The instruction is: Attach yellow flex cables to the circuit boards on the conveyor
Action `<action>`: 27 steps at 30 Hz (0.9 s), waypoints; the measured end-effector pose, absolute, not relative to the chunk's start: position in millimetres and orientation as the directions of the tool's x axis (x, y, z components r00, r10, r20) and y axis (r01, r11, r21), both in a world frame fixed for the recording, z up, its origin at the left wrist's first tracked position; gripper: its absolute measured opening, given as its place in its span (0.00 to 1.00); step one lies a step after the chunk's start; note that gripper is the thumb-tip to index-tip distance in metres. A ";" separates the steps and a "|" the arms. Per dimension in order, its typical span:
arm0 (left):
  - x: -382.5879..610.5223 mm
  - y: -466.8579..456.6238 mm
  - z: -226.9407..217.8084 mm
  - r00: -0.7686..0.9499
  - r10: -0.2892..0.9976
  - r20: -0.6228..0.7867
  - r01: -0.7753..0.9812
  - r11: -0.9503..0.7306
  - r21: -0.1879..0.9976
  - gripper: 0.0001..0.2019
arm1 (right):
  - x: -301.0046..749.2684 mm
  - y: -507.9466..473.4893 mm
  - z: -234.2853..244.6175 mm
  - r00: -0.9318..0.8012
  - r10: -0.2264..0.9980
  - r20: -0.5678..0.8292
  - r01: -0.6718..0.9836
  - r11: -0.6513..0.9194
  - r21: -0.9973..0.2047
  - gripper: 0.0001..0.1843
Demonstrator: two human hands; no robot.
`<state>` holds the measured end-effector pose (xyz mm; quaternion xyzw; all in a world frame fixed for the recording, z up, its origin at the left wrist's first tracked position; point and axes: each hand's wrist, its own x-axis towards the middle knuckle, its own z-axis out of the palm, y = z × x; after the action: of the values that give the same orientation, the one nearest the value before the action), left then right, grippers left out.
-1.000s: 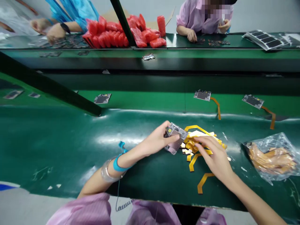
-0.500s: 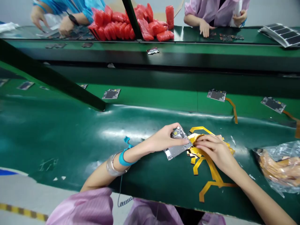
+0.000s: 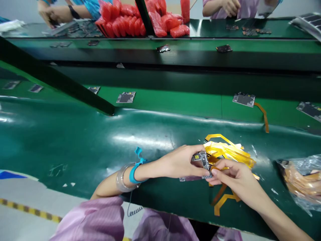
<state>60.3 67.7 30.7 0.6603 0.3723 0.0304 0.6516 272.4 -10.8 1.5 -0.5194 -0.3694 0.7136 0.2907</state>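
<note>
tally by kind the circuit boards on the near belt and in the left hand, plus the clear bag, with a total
Boards on the near belt, no ribbon visible: 5 (one cut off by the right edge)
Board there with orange ribbon: 1
Board in the left hand: 1
Clear bag: 1
Total: 8

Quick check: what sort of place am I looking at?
Probably an electronics assembly line: circuit boards lie spaced along a green strip, the left hand holds another board beside yellow ribbon cables, and other people work at the bench opposite.
</note>
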 end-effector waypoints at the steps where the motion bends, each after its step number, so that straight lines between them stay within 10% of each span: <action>1: 60.3 67.8 31.0 0.722 0.529 -0.445 0.455 0.121 0.882 0.13 | 272.4 -11.4 0.6 -0.293 0.797 -0.528 -0.038 -0.561 -0.827 0.18; 27: 60.1 64.6 48.1 0.785 0.461 -0.415 0.526 -0.142 0.838 0.05 | 272.2 -8.0 19.4 -0.506 0.595 -0.624 0.205 -0.620 -0.757 0.10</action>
<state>60.1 64.6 48.1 0.7552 0.3268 -0.0290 0.5674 272.2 -8.0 19.4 -0.4803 -0.4166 0.7611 0.1282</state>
